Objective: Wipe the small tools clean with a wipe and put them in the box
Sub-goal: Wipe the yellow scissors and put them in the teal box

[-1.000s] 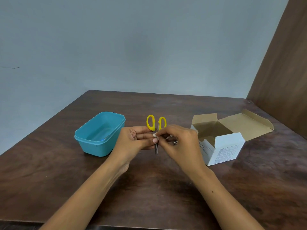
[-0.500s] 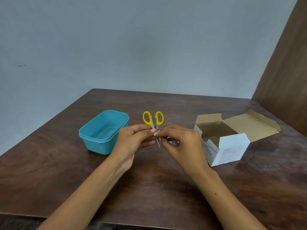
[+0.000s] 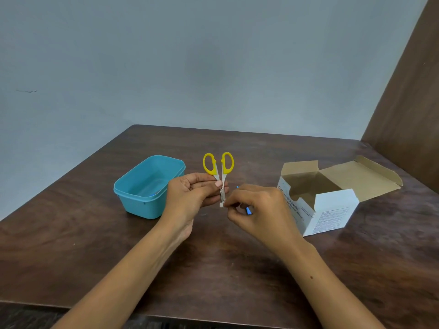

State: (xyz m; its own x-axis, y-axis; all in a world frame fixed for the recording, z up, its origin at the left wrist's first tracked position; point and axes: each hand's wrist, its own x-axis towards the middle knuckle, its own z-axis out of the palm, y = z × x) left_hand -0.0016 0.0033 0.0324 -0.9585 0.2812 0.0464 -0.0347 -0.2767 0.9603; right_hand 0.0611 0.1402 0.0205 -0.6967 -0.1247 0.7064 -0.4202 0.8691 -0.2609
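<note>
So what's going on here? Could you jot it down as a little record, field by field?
Setting: dark wooden table against a grey wall
Left hand: holds yellow-handled scissors by the blades, handles up
Right hand: pinches a small white wipe at the blade tips
Blue object: partly hidden behind the right hand, cannot identify
Blue plastic box: open, left of the hands
Cardboard carton: flaps open, right of the hands, labelled alcohol swabs
Stage: wiping scissors, not yet in the box
</note>
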